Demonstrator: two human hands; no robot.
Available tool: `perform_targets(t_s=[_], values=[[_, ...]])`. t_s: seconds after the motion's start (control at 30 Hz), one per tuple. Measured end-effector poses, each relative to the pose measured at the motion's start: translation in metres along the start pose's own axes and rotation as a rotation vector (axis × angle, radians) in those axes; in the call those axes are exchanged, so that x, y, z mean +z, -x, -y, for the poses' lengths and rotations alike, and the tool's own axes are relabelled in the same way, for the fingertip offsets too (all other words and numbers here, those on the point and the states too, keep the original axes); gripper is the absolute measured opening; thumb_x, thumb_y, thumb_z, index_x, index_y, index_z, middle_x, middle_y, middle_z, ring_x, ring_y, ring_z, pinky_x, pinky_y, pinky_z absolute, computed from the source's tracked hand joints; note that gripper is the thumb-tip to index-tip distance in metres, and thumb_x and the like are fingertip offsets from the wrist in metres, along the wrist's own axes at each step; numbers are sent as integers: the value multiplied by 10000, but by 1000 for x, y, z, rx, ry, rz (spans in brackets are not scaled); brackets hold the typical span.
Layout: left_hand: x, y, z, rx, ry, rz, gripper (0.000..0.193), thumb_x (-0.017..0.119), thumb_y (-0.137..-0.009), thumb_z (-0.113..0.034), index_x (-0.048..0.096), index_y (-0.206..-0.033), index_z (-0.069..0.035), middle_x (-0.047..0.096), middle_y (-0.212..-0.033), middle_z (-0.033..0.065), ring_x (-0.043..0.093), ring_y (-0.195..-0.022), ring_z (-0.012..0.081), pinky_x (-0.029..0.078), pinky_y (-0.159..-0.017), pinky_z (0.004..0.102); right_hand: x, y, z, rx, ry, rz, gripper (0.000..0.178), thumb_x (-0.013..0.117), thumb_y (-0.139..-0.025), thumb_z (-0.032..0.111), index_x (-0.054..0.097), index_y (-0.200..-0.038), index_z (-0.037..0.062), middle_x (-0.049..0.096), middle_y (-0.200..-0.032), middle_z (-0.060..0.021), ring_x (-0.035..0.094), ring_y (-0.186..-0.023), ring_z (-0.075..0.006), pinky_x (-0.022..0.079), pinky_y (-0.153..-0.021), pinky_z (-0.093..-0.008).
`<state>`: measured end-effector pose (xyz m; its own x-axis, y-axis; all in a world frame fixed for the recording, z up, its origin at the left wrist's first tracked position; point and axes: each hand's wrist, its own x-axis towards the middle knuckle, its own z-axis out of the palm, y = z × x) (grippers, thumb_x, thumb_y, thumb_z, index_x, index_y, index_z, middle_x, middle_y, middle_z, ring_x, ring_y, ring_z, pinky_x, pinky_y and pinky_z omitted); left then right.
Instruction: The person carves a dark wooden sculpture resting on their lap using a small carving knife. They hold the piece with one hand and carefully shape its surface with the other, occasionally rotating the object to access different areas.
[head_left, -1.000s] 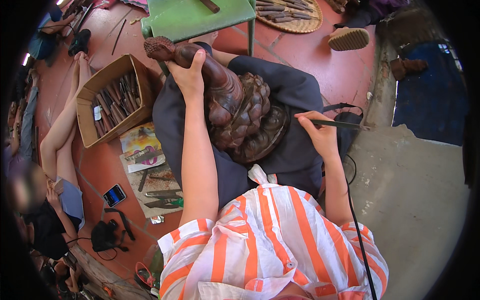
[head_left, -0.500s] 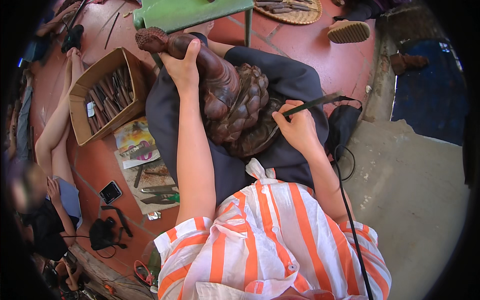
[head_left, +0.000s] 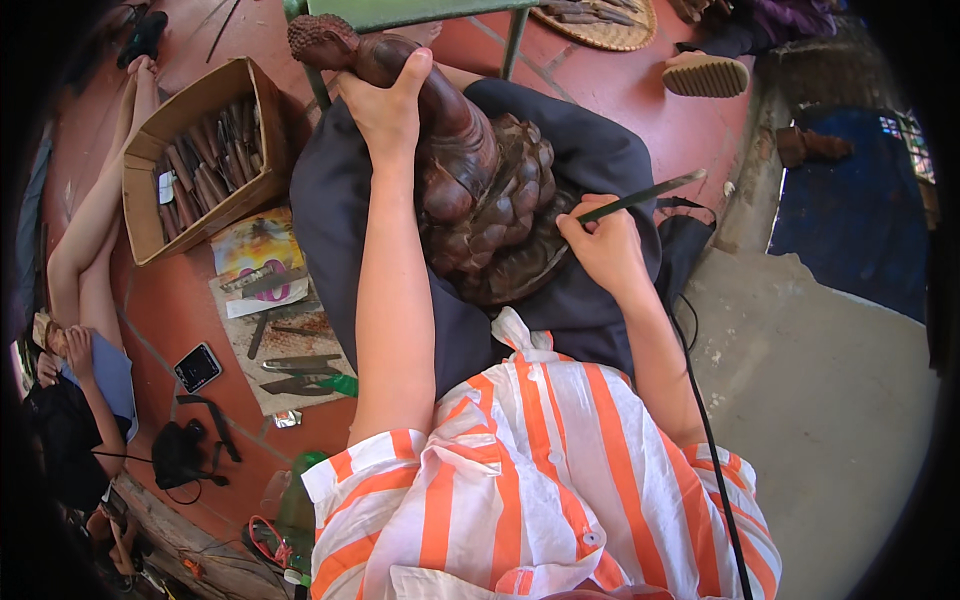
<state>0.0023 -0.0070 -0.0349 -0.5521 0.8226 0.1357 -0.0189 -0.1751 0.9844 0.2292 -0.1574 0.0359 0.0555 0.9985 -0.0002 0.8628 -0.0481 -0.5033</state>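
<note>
A dark brown carved wooden statue lies tilted across my lap, its curly-haired head toward the far left and its petalled base toward me. My left hand is closed around the statue's upper body, just below the head, with the thumb pointing up. In my right hand is a narrow, flat, dark metal blade, gripped near its lower end like a pen and slanting up to the right. That hand rests by the lower right side of the base. My fingers hide the blade's working end.
At the left stands a cardboard box of wooden-handled tools. Flat blades lie on cardboard nearby, beside a phone. A green stool and a woven tray are beyond. Another person sits at the left; a cable runs past my right arm.
The statue and both hands sit slightly farther right in the picture, and the surroundings have shifted too. The blade's angle has turned a little. Both grips stay the same.
</note>
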Motion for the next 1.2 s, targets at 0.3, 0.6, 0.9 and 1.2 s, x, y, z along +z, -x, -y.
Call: perform_targets(t_s=[0.3, 0.6, 0.9, 1.2], values=[[1, 1, 0, 28, -23, -19, 816, 829, -663, -388, 458, -1181, 121, 573, -1110, 202, 580, -1011, 267, 449, -922, 347, -2, -3, -11, 37, -77, 19, 186, 681, -770, 186, 680, -774, 1, 646, -795, -170, 639, -664, -261, 495, -647, -350], [2, 0, 3, -3, 35, -6, 863, 837, -645, -397, 431, -1176, 148, 518, -1145, 240, 538, -1073, 306, 428, -955, 384, -4, -5, -4, -40, -20, 24, 215, 681, -765, 178, 671, -802, -33, 634, -729, -185, 632, -700, -282, 487, -658, -368], [2, 0, 1, -25, 84, 32, 939, 842, -626, -422, 388, -1220, 145, 440, -1226, 265, 464, -1172, 354, 377, -1013, 427, -10, -5, 5, -28, -73, 75, 219, 680, -755, 177, 634, -739, -37, 566, -629, -143, 571, -585, -254, 439, -585, -357], [4, 0, 2, 1, 118, 15, 920, 841, -624, -422, 398, -1207, 135, 439, -1202, 253, 459, -1171, 357, 370, -1019, 430, -11, -4, 3, -7, -56, 93, 212, 695, -750, 172, 649, -739, -35, 639, -771, -155, 595, -615, -232, 460, -608, -346]])
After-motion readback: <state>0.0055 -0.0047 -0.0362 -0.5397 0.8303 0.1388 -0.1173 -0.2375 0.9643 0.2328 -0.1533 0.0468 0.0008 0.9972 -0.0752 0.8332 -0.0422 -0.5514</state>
